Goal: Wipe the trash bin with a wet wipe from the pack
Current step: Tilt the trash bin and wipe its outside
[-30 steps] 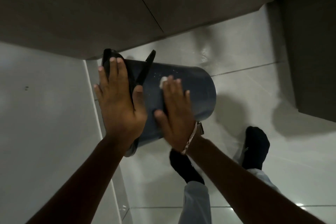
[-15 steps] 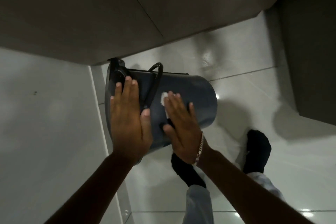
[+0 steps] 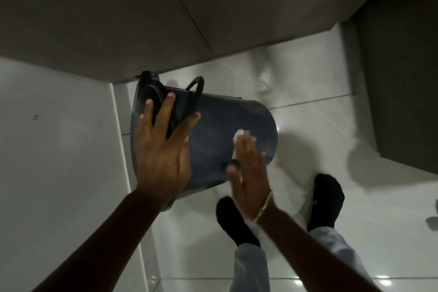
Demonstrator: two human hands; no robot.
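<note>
A dark blue-grey trash bin is tipped on its side above the floor, its black lid and handle toward the left. My left hand grips the bin at its rim end, fingers spread over the lid edge. My right hand lies flat on the bin's side near its base and presses a white wet wipe against it; only the wipe's edge shows past my fingertips. The pack of wipes is not in view.
The floor is glossy white tile. A white wall or panel rises on the left, brown cabinet fronts stand behind the bin, and a dark cabinet is at the right. My feet in black socks stand just below the bin.
My right hand has slid the wipe along the bin's side from near the rim toward the base. My left hand shifted its hold at the rim, and the bin turned slightly.
</note>
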